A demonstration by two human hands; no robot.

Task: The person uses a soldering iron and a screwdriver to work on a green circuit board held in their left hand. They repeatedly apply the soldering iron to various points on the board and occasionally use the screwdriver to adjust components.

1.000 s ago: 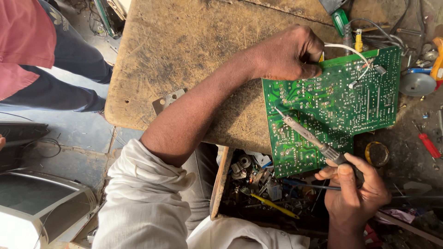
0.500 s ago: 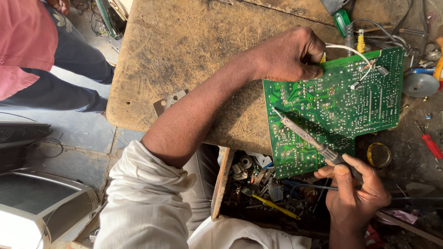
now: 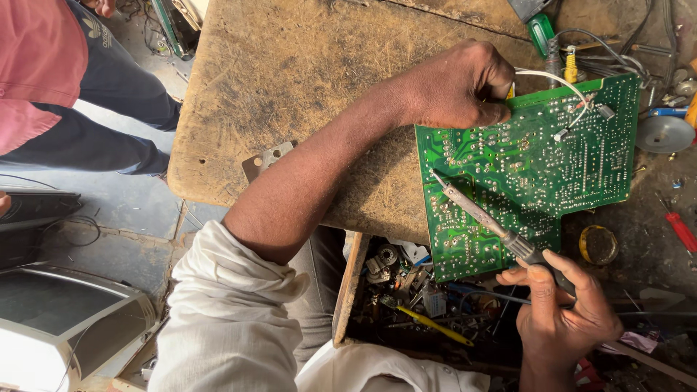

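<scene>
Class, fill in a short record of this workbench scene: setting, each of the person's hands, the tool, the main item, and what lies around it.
Setting: worn wooden bench, seen from above
Main item: green circuit board, solder side up, overhanging the bench edge
Left hand: grips the board's top left corner
Right hand: holds the soldering iron by its handle
Iron tip: on the board's left part
Below: open drawer of parts
Nearby: red screwdriver, yellow ring
Other: a person in a pink top stands at the left
</scene>
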